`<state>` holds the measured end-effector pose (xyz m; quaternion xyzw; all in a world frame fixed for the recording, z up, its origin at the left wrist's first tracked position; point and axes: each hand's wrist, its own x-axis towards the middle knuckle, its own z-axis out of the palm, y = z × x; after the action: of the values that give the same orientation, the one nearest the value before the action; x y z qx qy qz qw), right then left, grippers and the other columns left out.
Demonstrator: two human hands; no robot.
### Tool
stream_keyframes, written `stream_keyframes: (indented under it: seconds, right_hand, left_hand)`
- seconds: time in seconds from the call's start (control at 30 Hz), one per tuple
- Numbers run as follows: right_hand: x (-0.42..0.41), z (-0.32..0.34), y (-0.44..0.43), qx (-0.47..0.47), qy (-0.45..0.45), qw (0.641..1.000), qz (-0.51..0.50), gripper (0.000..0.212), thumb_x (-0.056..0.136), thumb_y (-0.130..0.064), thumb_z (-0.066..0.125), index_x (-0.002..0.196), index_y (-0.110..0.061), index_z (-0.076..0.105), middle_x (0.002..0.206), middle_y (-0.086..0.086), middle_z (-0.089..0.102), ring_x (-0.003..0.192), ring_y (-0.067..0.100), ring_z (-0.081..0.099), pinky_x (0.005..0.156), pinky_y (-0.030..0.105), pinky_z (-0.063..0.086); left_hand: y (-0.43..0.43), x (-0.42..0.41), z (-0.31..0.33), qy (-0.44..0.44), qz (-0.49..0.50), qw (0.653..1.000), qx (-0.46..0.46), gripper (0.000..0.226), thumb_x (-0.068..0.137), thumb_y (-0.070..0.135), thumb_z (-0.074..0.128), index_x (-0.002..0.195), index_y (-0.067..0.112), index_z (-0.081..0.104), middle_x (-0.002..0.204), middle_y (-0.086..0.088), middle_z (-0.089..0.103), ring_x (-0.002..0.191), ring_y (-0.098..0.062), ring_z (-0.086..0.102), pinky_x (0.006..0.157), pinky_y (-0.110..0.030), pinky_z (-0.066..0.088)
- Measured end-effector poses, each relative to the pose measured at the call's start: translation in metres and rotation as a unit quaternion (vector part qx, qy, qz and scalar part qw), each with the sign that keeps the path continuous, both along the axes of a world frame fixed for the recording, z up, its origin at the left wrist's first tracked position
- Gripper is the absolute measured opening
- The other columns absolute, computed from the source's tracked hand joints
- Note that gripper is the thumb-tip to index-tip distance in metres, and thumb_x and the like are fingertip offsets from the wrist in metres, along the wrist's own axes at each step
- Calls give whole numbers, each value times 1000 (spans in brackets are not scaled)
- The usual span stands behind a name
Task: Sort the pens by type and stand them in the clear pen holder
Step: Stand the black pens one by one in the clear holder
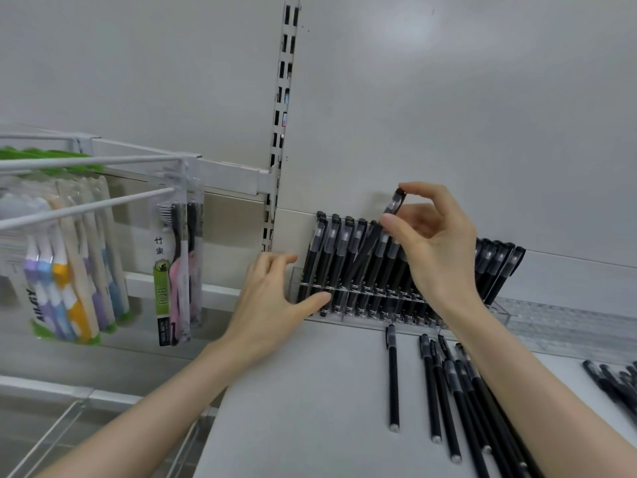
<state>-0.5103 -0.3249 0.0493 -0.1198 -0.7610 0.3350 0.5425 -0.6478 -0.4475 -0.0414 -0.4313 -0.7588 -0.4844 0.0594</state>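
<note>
Steady the clear pen holder (551, 317) at its left end with the left hand (272, 298), loosely open, thumb touching its front. Pinched in the right hand (437, 243): one black pen (395, 201), tilted, lower end among the standing row (344, 257). Straighten upright, then lower into a free slot. Toothbrush packs (69, 270) hanging far left; grey shelf (303, 391) below, loose pens (393, 377) lying rightward.

Over the row: open air before the back panel (448, 98), above the caps of the standing pens (348, 257).
Holder's left end: barred by left hand (272, 298), thumb at the front of the clear pen holder (297, 281).
Mid row: taken by right hand (437, 250) pinching held pen (393, 205), tilted.
Shelf (293, 391), front left: bare strip.
Shelf, front right: strewn with loose pens (448, 391).
Far left: toothbrush packs (172, 270) and hook rods (86, 208) jutting forward.
</note>
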Motion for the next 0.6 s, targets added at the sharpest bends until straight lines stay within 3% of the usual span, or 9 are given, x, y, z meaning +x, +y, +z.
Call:
stream_keyframes:
  seconds: [0.2,0.33,0.47,0.6]
  right_hand:
    - [-8,-7,2,13,-20,1000,14,31,82,-8,72,105,-26,61,78,-7,66,76,7,64,74,14,49]
    - [-11,-17,3,21,-57,998,21,32,81,-7,72,101,-30,62,79,-7,63,72,12,62,72,16,49]
    - [-13,-19,8,43,-100,994,12,29,83,-8,71,101,-29,63,76,-10,64,74,5,62,74,15,48]
    - [-12,-21,10,54,-154,987,12,28,86,-8,67,104,-29,63,78,-8,67,82,8,67,81,23,52]
  left_hand:
    - [8,-7,-3,-13,12,1000,-20,60,78,59,63,120,17,53,110,8,47,97,-11,52,88,-33,48]
    - [8,-8,-2,-19,15,1000,-11,51,79,55,64,112,18,56,106,7,50,93,-11,53,85,-33,48]
    - [9,-8,-2,-39,22,999,2,45,76,53,68,104,20,57,102,7,53,89,-11,54,81,-32,48]
    - [9,-7,-1,-36,26,999,0,47,77,53,68,106,18,58,103,6,53,90,-13,55,82,-33,49]
